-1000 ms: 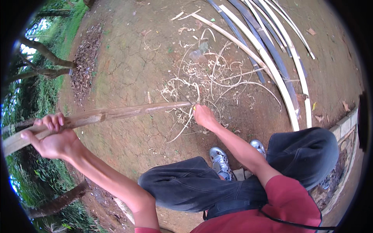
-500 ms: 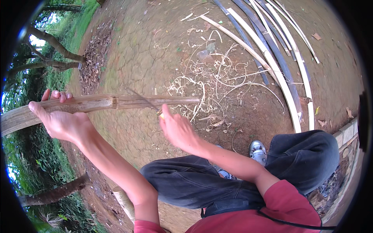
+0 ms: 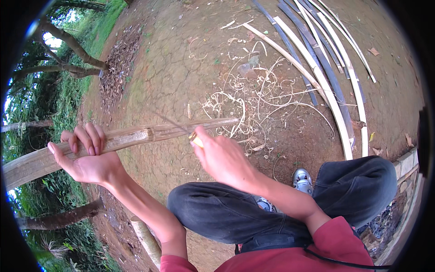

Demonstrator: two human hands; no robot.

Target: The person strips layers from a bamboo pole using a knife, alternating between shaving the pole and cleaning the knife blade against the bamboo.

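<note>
A long split bamboo strip (image 3: 129, 137) reaches in from the left and lies across the view, its left end lower than its right end. My left hand (image 3: 93, 156) grips it from below, with the thumb on the near side and the fingers curled over the far side. My right hand (image 3: 226, 156) is closed on the yellowish handle of a knife (image 3: 176, 123). The thin blade points up and left and crosses the strip to the right of its node. Where the blade's edge meets the bamboo is hard to make out.
Curly shavings (image 3: 235, 102) lie heaped on the dirt ground beyond the strip. Several pale and dark bamboo strips (image 3: 312, 63) are spread at the right. My bent knees (image 3: 213, 211) are below my hands. A cut log (image 3: 147, 240) lies lower left, near trees (image 3: 72, 43) and greenery.
My left hand has moved right and nearer, and its fingers now curl over the strip. The strip tilts more, its left end lower. My right hand and the knife have shifted slightly right and nearer.
</note>
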